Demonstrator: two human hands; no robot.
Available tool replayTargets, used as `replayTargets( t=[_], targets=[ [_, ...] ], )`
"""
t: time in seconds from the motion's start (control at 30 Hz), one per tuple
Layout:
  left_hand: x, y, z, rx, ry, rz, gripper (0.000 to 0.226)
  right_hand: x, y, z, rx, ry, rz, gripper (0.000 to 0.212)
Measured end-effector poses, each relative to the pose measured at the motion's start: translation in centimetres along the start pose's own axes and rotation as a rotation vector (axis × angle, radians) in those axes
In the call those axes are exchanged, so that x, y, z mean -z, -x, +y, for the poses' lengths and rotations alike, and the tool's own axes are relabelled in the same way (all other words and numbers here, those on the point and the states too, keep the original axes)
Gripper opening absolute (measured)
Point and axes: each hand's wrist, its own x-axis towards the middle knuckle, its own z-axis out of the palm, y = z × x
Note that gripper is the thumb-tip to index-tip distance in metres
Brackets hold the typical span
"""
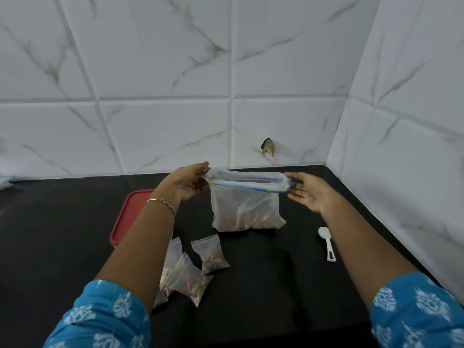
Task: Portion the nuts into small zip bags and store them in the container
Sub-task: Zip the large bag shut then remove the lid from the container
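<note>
Nuts (pixel 244 218) lie brown at the bottom of the large zip bag (pixel 247 202), cloudy plastic with a blue zip strip and an open mouth. It stands upright on the black counter (pixel 276 285), near the back corner where the tiled walls (pixel 163 121) meet. The left hand (pixel 187 183) pinches its left top corner. The right hand (pixel 310 192) pinches the right corner with thumb and forefinger, other fingers straight. Small filled bags (pixel 211 254) lie front-left by a red-lidded container (pixel 125 217). A white spoon (pixel 326 243) lies apart on the right, with bare counter between.
</note>
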Motion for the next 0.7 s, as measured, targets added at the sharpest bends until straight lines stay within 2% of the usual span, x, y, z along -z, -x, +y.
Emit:
replayTargets(
  t=[0.2,0.33,0.43,0.53,0.6,0.7],
  targets=[
    [0.6,0.3,-0.1,-0.069,-0.07,-0.015,0.007,0.4,0.0,-0.2,0.075,0.001,0.019,0.012],
    [0.6,0.4,0.7,-0.236,-0.319,0.14,0.024,0.1,0.2,-0.8,0.202,0.168,0.159,0.024],
    [0.3,0.1,1.1,-0.457,-0.701,0.328,0.023,-0.4,0.0,-1.2,0.401,0.472,0.361,0.025],
    [-1.0,0.3,1.1,-0.665,-0.979,0.393,0.028,-1.1,0.4,-1.1,0.601,0.849,0.415,0.024],
    [-1.9,0.5,0.9,-0.709,-1.087,0.422,0.03,-1.5,0.6,-1.0,0.596,0.963,0.391,0.026],
    [-2.0,0.6,0.8,-0.646,-1.143,0.443,0.021,-1.5,0.9,-0.9,0.508,1.014,0.349,0.017]
  ],
)
